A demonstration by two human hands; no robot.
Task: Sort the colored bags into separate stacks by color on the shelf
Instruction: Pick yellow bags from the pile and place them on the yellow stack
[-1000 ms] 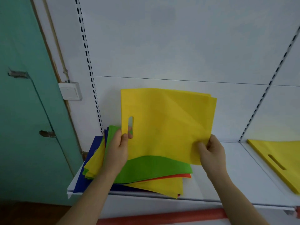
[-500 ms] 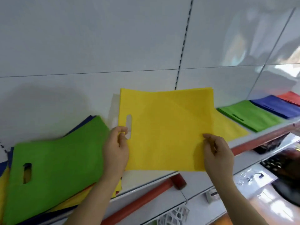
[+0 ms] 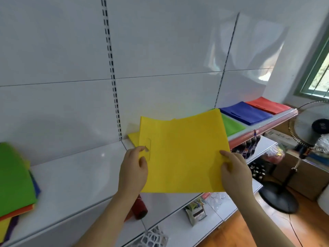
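A yellow bag (image 3: pixel 183 154) hangs flat above the white shelf (image 3: pixel 80 168), pinched at its side edges by the left hand (image 3: pixel 133 171) and right hand (image 3: pixel 235 172), over another yellow bag (image 3: pixel 133 138) beside green (image 3: pixel 231 127), blue (image 3: pixel 245 114) and red (image 3: pixel 267 105) stacks.

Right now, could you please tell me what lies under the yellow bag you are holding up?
A corner of a yellow stack on the shelf shows past the held yellow bag, and part of a green bag shows beside it. The rest of both is covered.

Standing fan (image 3: pixel 310 132) on wooden floor (image 3: pixel 277 229), green-framed window (image 3: pixel 318 68) behind.
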